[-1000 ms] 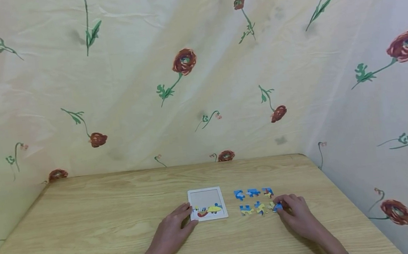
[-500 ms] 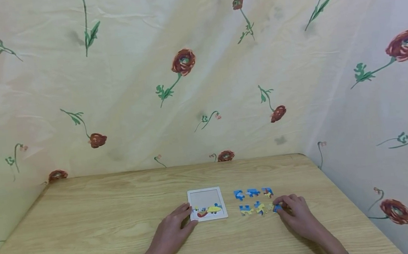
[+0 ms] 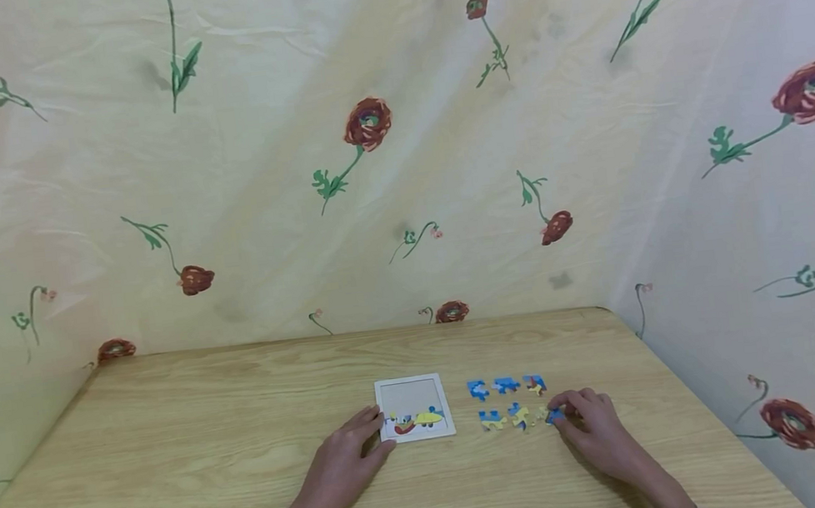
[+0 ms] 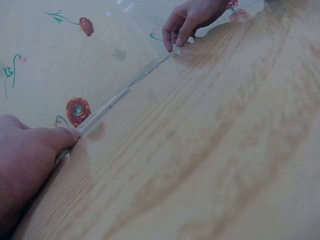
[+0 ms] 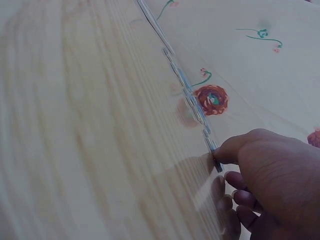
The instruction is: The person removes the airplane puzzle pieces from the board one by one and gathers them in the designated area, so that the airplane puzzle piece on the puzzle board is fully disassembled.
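A white-bordered puzzle frame [image 3: 450, 417] lies flat on the wooden table, with assembled picture pieces [image 3: 415, 421] along its lower part. My left hand [image 3: 346, 462] rests beside it, fingertips at the left border and thumb at the lower left corner. To the right, several loose blue and yellow jigsaw pieces [image 3: 505, 385] lie in two rows. My right hand [image 3: 600, 433] pinches a mostly blue jigsaw piece [image 3: 554, 417] at the right end of the nearer row. In the right wrist view, the thumb of my right hand [image 5: 280, 175] meets the end of the low line of pieces [image 5: 192, 107].
The light wooden table [image 3: 244, 407] stands against a cream cloth [image 3: 251, 138] printed with red flowers, which hangs behind and on both sides. Wood surface extends in front of the frame and to its left.
The jigsaw piece under my right fingers has shifted slightly, its yellow part showing less than a second ago. My left hand and the frame have kept their places.
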`<action>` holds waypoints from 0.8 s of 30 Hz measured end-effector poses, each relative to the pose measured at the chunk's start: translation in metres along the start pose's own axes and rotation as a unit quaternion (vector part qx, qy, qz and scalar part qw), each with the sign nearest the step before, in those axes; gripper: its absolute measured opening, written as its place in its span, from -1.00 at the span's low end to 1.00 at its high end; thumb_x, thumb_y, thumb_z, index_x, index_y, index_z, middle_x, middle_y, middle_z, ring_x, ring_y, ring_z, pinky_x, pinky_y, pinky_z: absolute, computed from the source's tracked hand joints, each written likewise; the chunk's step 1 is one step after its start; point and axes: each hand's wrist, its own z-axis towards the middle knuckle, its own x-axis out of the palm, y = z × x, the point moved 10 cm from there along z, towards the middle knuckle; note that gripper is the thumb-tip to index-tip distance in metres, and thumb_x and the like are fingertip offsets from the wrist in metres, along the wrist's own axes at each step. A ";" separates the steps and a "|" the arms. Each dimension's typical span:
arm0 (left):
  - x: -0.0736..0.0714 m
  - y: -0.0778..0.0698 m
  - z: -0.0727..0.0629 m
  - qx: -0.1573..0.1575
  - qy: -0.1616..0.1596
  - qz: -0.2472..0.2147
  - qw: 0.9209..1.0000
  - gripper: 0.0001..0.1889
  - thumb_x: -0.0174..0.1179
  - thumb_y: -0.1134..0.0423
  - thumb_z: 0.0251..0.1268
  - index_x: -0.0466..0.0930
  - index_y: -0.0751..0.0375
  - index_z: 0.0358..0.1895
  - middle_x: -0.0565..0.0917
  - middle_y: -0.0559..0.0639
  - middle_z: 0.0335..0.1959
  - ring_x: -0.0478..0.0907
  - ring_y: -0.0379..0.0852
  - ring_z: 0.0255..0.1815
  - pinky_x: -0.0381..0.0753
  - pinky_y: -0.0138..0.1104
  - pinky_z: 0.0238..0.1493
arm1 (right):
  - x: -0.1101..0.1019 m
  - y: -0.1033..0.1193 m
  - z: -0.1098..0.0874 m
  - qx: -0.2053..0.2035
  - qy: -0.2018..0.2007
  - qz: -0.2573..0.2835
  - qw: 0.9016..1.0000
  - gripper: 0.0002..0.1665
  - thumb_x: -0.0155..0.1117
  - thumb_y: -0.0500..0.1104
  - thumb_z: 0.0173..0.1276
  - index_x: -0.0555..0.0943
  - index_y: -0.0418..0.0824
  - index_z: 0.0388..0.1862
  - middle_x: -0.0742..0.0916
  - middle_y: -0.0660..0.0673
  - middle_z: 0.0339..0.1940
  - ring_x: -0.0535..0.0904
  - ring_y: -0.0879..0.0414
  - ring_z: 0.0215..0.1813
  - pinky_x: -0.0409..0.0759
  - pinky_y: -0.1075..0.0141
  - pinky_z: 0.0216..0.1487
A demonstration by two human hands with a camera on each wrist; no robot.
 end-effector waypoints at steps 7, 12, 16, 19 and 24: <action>-0.001 -0.001 0.000 0.003 -0.003 0.004 1.000 -0.51 0.30 0.05 0.48 0.64 0.35 0.27 0.55 0.19 0.38 0.45 0.19 0.43 0.49 0.14 0.33 | 0.000 0.000 0.001 0.004 -0.001 -0.006 1.000 -0.87 0.35 -0.28 0.48 0.65 -0.24 -0.04 0.59 -0.08 -0.16 0.34 0.00 -0.04 0.36 0.23 -0.14; -0.001 0.000 0.000 0.001 -0.003 0.003 1.000 -0.51 0.30 0.04 0.48 0.64 0.34 0.27 0.55 0.18 0.38 0.45 0.18 0.43 0.48 0.14 0.33 | -0.001 0.001 0.001 -0.001 -0.007 -0.006 1.000 -0.85 0.36 -0.29 0.47 0.65 -0.24 -0.02 0.58 -0.06 -0.18 0.34 0.02 -0.06 0.34 0.22 -0.15; 0.000 0.000 0.000 0.002 -0.001 0.003 1.000 -0.50 0.28 0.02 0.49 0.64 0.34 0.28 0.55 0.19 0.38 0.45 0.19 0.42 0.49 0.14 0.32 | -0.002 0.003 0.001 -0.010 -0.011 -0.007 1.000 -0.82 0.36 -0.30 0.46 0.64 -0.26 -0.01 0.58 -0.06 -0.19 0.34 0.01 -0.07 0.33 0.21 -0.15; 0.001 0.000 -0.001 0.002 0.003 0.004 1.000 -0.49 0.27 0.01 0.50 0.63 0.34 0.28 0.55 0.19 0.39 0.45 0.19 0.43 0.48 0.14 0.33 | -0.003 0.003 0.001 -0.006 -0.010 -0.004 1.000 -0.80 0.35 -0.31 0.45 0.63 -0.27 0.01 0.57 -0.06 -0.20 0.34 -0.01 -0.06 0.34 0.22 -0.15; 0.001 0.000 -0.001 0.002 0.005 0.003 1.000 -0.49 0.28 0.02 0.49 0.63 0.35 0.28 0.54 0.20 0.39 0.44 0.19 0.43 0.49 0.15 0.32 | -0.006 0.007 0.003 -0.007 -0.012 0.000 1.000 -0.77 0.32 -0.36 0.43 0.63 -0.31 0.04 0.59 -0.08 -0.18 0.37 -0.06 0.00 0.40 0.21 -0.10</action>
